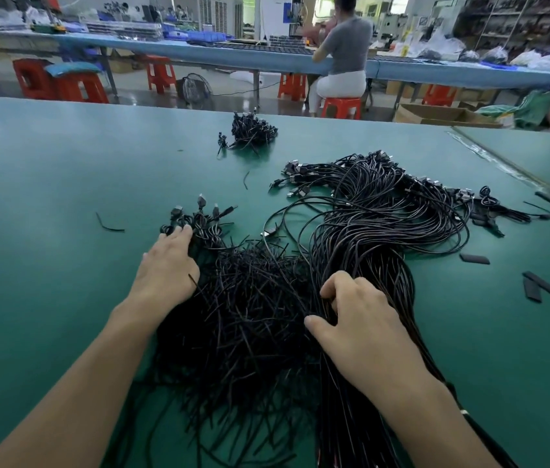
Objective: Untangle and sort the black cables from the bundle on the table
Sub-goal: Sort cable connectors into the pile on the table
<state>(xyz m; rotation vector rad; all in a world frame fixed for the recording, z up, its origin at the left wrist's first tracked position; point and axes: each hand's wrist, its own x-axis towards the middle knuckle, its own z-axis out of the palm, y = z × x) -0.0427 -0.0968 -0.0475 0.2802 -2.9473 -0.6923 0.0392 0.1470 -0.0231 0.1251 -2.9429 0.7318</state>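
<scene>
A big bundle of long black cables (378,228) runs from near me out to the right, its USB plugs fanned at the far end. Left of it lies a heap of short black ties (250,319). Beyond the heap sit a few coiled cables (204,221) with plugs up. My left hand (167,265) lies on the heap's left edge, fingers stretched out and touching the coiled cables. My right hand (361,319) sits on the long bundle, fingers curled into the strands and gripping some of them.
The green table (64,204) carries a small pile of coiled cables (253,130) at the far middle, loose ties at the left, and flat black sleeves (540,282) at the right. A person sits at a far bench (347,49), back turned, among red stools.
</scene>
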